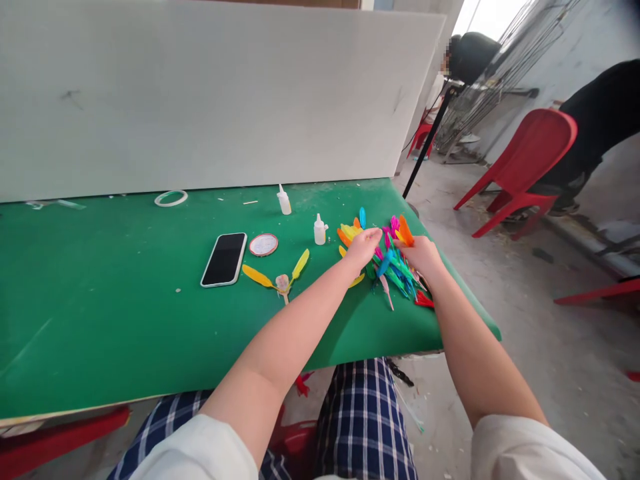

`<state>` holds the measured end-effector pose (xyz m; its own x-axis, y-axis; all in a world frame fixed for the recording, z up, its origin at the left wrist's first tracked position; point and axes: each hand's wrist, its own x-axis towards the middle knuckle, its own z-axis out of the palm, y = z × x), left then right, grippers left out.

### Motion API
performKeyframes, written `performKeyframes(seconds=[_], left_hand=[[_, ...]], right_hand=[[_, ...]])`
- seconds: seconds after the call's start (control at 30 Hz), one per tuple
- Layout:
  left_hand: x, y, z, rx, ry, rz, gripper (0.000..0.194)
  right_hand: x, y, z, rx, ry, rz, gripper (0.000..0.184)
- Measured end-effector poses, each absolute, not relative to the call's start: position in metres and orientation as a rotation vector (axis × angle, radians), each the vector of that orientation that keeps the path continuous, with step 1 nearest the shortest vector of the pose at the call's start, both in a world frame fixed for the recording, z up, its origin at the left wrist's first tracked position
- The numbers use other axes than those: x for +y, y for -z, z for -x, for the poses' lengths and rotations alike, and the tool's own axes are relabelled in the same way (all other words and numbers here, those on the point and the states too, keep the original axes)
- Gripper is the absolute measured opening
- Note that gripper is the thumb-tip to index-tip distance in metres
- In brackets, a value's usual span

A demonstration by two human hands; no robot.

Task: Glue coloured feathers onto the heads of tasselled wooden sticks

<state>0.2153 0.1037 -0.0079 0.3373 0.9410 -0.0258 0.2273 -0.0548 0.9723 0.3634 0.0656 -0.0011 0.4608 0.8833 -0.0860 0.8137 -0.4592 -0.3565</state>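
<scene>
The right hand pinches an orange feather over the heap of coloured feathers at the green table's right end; the left hand is bunched there too — whether on anything, I cannot tell. A wide sweep could push feathers off the edge (or topple the nearer bottle). It and the farther bottle stand upright, contents indiscernible.

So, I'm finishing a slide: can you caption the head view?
Both hands at colourful feathers on a green table, a phone and white bottles nearby.
</scene>
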Motion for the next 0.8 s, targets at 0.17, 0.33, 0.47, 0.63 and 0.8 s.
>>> performKeyframes(seconds=[0.17,0.33,0.47,0.63,0.8], left_hand=[[0.093,0.008,-0.166,1.387,-0.614,-2.087,0.023],[0.08,0.01,-0.135,1.611,-0.024,-2.496,0.035],[0.074,0.006,-0.135,1.546,0.075,-2.513,0.027],[0.086,-0.008,-0.114,1.579,0.033,-2.47,0.035],[0.129,-0.015,-0.071,1.902,-0.151,-2.28,0.033]], right_hand=[[0.046,0.011,-0.336,-1.684,-0.166,2.447,0.039],[0.033,0.024,-0.31,-1.842,-0.254,2.481,0.051],[0.034,0.026,-0.309,-1.884,-0.284,2.508,0.046],[0.034,0.022,-0.321,-1.966,-0.395,2.499,0.039],[0.031,0.02,-0.334,-1.967,-0.384,2.514,0.034]])
